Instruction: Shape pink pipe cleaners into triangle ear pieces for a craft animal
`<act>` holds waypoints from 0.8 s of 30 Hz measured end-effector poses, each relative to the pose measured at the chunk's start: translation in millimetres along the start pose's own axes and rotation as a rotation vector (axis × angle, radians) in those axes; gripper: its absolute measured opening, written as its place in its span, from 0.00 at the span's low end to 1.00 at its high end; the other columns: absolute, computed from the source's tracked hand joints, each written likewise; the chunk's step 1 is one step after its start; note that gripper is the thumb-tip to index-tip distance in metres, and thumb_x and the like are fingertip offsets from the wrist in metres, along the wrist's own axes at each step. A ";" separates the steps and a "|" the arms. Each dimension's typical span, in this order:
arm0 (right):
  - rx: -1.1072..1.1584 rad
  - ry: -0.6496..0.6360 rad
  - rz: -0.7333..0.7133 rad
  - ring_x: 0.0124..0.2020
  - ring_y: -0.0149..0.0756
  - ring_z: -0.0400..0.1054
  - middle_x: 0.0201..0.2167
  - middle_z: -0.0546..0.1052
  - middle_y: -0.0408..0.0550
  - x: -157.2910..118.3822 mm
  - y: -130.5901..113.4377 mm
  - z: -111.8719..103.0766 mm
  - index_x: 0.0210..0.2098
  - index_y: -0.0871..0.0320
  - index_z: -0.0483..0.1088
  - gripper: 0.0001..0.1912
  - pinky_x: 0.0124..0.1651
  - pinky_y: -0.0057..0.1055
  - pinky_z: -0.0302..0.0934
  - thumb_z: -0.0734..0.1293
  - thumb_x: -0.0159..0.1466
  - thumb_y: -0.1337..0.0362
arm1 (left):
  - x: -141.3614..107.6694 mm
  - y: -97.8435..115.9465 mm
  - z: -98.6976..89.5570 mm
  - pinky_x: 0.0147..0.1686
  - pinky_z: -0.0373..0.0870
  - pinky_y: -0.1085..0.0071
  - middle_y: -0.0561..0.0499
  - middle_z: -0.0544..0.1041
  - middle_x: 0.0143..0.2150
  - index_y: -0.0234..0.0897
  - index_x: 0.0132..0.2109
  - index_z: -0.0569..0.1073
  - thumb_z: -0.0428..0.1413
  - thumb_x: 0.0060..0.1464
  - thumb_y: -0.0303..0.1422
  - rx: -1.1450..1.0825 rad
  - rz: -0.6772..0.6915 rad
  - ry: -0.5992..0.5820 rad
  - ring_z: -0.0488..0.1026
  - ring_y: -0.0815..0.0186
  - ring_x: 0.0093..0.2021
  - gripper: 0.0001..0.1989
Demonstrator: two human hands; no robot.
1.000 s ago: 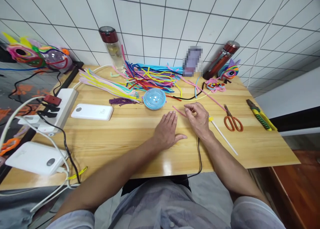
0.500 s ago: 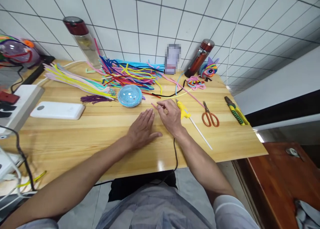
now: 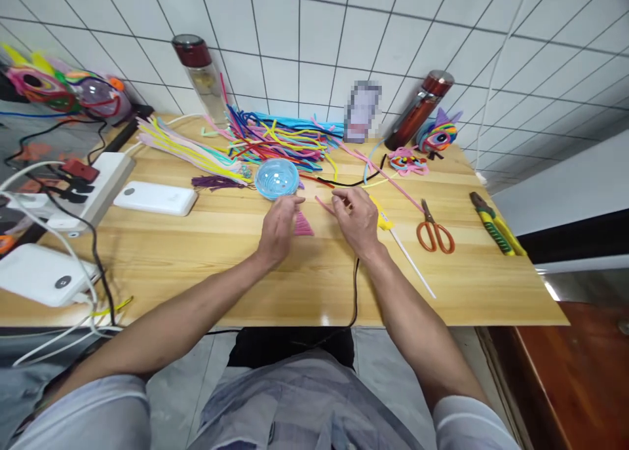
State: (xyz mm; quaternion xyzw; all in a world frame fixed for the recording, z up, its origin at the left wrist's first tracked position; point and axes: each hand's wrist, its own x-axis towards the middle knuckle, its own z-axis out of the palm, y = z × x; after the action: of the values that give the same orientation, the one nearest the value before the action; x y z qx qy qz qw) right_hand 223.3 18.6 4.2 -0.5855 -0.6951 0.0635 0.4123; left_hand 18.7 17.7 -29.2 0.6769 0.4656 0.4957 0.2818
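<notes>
Midway between the back and front edges of the table (image 3: 171, 253), a flat pink piece (image 3: 303, 225) lies beside the left hand (image 3: 279, 232), its grip unclear, while the right hand (image 3: 360, 222) pinches a pink stem (image 3: 324, 206), probably light, soft and bendy, best held near its end.

The hands (image 3: 317, 224) hover around a pink piece (image 3: 303, 225) near scissors (image 3: 433, 228).
</notes>
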 end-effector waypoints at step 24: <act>-0.238 -0.583 -0.029 0.46 0.47 0.79 0.44 0.84 0.53 -23.4 -20.8 15.9 0.55 0.55 0.80 0.16 0.44 0.38 0.69 0.69 0.70 0.66 | 13.1 -8.2 -11.6 0.56 0.77 0.60 0.40 0.85 0.51 0.35 0.53 0.80 0.52 0.68 0.26 0.402 -0.005 -0.273 0.81 0.55 0.53 0.14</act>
State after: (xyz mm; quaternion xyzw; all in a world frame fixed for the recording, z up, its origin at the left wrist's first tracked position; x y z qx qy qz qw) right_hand 196.6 -1.7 -5.9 -0.5770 -0.7947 0.1409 0.1250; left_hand 6.0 32.1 -26.7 0.7789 0.5142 0.2964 0.2028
